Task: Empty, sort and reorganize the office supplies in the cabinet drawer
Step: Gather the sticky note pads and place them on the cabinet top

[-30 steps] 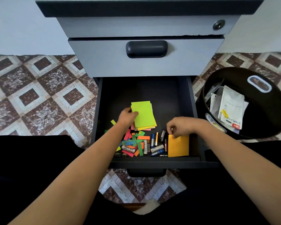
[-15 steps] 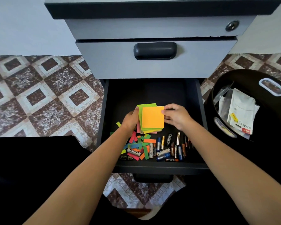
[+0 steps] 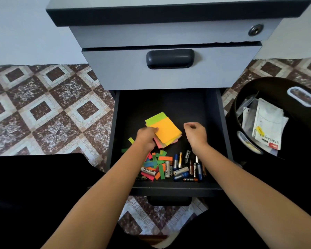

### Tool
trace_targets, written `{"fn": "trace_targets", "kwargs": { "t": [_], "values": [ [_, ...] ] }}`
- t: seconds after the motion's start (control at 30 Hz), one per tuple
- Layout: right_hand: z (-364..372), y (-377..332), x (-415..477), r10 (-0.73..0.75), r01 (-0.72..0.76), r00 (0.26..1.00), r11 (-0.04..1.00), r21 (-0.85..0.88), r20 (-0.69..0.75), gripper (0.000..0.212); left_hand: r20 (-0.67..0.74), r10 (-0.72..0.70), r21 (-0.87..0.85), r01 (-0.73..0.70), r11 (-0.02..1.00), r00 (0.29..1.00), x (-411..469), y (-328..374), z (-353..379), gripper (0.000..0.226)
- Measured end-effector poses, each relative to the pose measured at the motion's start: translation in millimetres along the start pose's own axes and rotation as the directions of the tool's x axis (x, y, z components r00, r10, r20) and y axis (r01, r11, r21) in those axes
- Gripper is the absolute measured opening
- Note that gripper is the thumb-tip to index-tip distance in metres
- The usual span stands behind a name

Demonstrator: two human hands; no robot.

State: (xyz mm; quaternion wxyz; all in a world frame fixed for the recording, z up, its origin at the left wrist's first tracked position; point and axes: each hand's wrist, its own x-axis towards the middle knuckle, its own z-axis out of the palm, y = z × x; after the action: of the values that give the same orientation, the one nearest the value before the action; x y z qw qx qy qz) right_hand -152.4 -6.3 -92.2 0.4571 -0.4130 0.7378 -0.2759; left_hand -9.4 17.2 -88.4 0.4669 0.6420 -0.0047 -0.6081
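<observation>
Right hand has let go of the orange pad and drawn back, now loosely curled on nothing, just beside the sticky-note stack. Left hand grips the stack at its near-left corner, thumb on top; stack tilted, orange pad uppermost, green and pink sheets showing at the edges, lifted above the drawer floor. Below the grip: loose coloured paper strips; right of those, under the right wrist, a cluster of batteries. Well right of both hands, outside the drawer, black bin with a staples packet
</observation>
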Motion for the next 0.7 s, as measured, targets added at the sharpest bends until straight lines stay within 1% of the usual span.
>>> {"fn": "trace_targets", "kwargs": {
  "t": [0.03,0.07,0.1,0.13,0.17,0.2,0.27,0.3,0.33,0.37,0.4,0.43,0.47,0.53,0.6,0.63,0.67,0.7],
  "values": [
    [-1.7,0.7,-1.9,0.055,-0.057,0.998,0.996,0.071,0.028,0.034,0.016,-0.029,-0.107,0.031,0.994,0.999,-2.9,-0.2,0.0,0.028],
    [-3.5,1.4,-4.3,0.101,-0.115,0.989,0.983,0.143,0.104,0.044,0.047,-0.047,-0.185,0.055,0.981,0.998,-4.7,-1.1,0.6,0.023],
    [-5.0,1.5,-6.9,0.129,-0.176,0.968,0.96,0.216,0.216,0.052,0.082,-0.05,-0.227,0.068,0.971,0.995,-7.2,-2.2,2.1,0.018],
    [-6.5,0.2,-10.2,0.132,-0.234,0.932,0.93,0.282,0.338,0.053,0.117,-0.044,-0.243,0.071,0.968,0.992,-9.8,-3.6,3.3,0.016],
    [-7.8,-1.7,-13.5,0.112,-0.273,0.895,0.902,0.333,0.431,0.049,0.146,-0.03,-0.244,0.066,0.967,0.989,-12.4,-5.3,5.2,0.016],
    [-8.9,-3.4,-15.9,0.078,-0.28,0.876,0.886,0.37,0.475,0.044,0.171,-0.014,-0.25,0.057,0.967,0.985,-15.0,-6.7,6.7,0.017],
    [-9.4,-3.9,-16.1,0.033,-0.229,0.898,0.887,0.402,0.438,0.039,0.215,0.014,-0.258,0.043,0.965,0.977,-19.3,-9.1,7.1,0.018],
    [-10.8,-4.0,-15.0,0.025,-0.199,0.916,0.896,0.397,0.401,0.04,0.227,0.03,-0.226,0.023,0.974,0.973,-20.6,-9.7,5.5,0.018],
    [-13.1,-3.8,-13.1,0.01,-0.162,0.927,0.912,0.376,0.375,0.039,0.227,0.052,-0.156,-0.017,0.988,0.972,-21.5,-9.2,2.5,0.019],
    [-15.9,-3.6,-10.5,-0.026,-0.104,0.933,0.935,0.338,0.359,0.039,0.218,0.089,-0.031,-0.085,0.996,0.972,-19.9,-8.2,-1.8,0.021],
    [-19.9,-3.9,-8.1,-0.087,-0.017,0.933,0.959,0.284,0.349,0.039,0.209,0.145,0.131,-0.174,0.976,0.967,-17.6,-6.9,-7.3,0.026],
    [-24.3,-4.7,-5.2,-0.167,0.093,0.923,0.971,0.22,0.346,0.04,0.211,0.211,0.283,-0.266,0.921,0.954,-14.5,-4.5,-13.3,0.032],
    [-28.1,-6.1,-3.1,-0.251,0.203,0.9,0.965,0.166,0.355,0.042,0.232,0.272,0.392,-0.345,0.853,0.934,-12.8,-0.7,-19.0,0.039],
    [-31.8,-8.4,-0.3,-0.376,0.369,0.841,0.924,0.096,0.388,0.043,0.323,0.332,0.526,-0.46,0.715,0.886,-11.7,7.9,-25.6,0.053],
    [-28.4,-6.0,0.3,-0.441,0.474,0.801,0.88,0.021,0.406,0.043,0.399,0.365,0.662,-0.54,0.52,0.841,-11.2,12.3,-27.1,0.061],
    [-25.6,-2.9,-0.1,-0.462,0.514,0.791,0.857,-0.027,0.402,0.042,0.411,0.398,0.702,-0.564,0.435,0.82,-10.3,11.8,-26.7,0.061],
    [-22.9,0.7,-0.9,-0.48,0.545,0.784,0.836,-0.064,0.394,0.041,0.409,0.44,0.719,-0.579,0.384,0.799,-9.4,9.9,-26.4,0.059],
    [-20.8,4.0,-1.8,-0.494,0.564,0.781,0.82,-0.093,0.383,0.039,0.401,0.477,0.721,-0.591,0.362,0.782,-8.2,6.5,-26.8,0.056]
  ]
}}
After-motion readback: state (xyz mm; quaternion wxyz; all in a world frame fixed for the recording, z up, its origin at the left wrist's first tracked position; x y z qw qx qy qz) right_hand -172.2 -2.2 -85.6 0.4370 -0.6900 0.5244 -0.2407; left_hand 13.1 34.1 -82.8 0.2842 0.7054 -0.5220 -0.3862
